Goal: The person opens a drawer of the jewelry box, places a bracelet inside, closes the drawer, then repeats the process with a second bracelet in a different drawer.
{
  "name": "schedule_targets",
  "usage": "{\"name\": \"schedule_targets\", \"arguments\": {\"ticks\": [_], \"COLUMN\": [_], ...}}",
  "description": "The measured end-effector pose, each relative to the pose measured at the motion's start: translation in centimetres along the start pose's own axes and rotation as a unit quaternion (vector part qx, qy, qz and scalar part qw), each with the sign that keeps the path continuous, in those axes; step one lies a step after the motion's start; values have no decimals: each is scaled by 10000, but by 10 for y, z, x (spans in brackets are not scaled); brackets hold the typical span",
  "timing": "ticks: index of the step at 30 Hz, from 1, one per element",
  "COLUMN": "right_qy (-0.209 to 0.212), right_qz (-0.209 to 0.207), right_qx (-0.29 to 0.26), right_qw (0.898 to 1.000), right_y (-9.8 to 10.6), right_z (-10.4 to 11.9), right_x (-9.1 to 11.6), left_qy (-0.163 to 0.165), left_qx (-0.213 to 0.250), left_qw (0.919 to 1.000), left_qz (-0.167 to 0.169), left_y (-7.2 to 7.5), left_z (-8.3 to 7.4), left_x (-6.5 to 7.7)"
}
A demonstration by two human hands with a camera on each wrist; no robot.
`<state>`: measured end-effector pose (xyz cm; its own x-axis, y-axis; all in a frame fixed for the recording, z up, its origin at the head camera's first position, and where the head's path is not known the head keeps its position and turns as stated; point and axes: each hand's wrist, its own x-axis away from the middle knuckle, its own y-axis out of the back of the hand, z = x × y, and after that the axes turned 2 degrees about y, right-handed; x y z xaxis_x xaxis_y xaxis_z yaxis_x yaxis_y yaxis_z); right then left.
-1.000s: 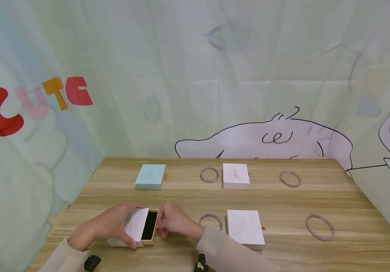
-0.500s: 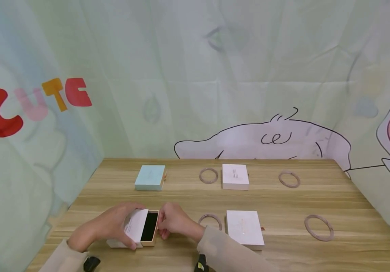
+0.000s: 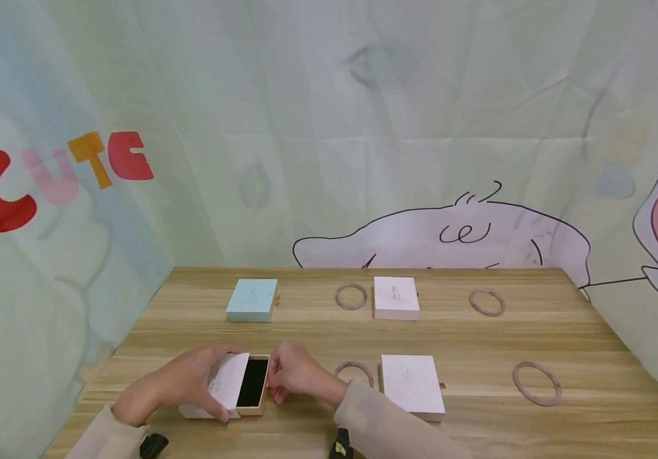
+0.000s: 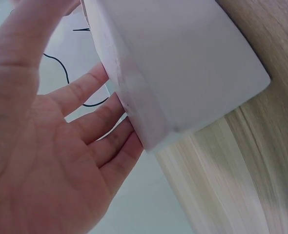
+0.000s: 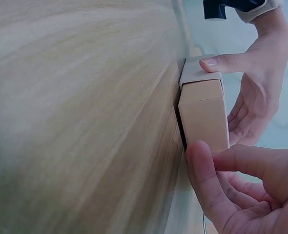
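A white jewelry box (image 3: 229, 381) lies at the front left, its drawer (image 3: 254, 382) slid partly out to the right and showing a black lining. My left hand (image 3: 188, 380) grips the box's outer sleeve, thumb on the near side and fingers on the far side. In the left wrist view several fingertips press against the sleeve's edge. At the drawer's right end, my right hand (image 3: 297, 373) pinches with thumb and forefinger, seen right at the front panel's edge in the right wrist view. Whatever pull tab lies between those fingertips is hidden.
A bangle (image 3: 354, 364) lies partly behind my right forearm, left of a white box (image 3: 412, 382). Farther back are a light blue box (image 3: 253, 296), another bangle (image 3: 350, 286) and a white box (image 3: 396, 295). Two more bangles lie on the right, one nearer (image 3: 530, 364).
The drawer has moved slightly farther out to the right, together with my right hand. My left hand keeps its hold on the sleeve.
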<state>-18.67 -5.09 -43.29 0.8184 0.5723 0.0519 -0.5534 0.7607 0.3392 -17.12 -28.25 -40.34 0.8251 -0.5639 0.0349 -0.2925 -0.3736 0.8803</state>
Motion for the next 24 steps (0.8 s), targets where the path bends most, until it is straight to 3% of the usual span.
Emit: {"name": "schedule_targets", "arguments": {"ticks": [19,24], "right_qy": [-69,-143], "right_qz": [118,114], "right_qx": [-122,-120], "right_qw": [9998,9998], "right_y": [8,9], "right_z": [2,1], "right_x": [4,5], "left_qy": [255,191], "left_qx": [3,10], "left_qw": [9996,9998], "left_qz": [121,82], "left_y": [1,1], "left_z": [-2,-2], "left_x": [-1,0]}}
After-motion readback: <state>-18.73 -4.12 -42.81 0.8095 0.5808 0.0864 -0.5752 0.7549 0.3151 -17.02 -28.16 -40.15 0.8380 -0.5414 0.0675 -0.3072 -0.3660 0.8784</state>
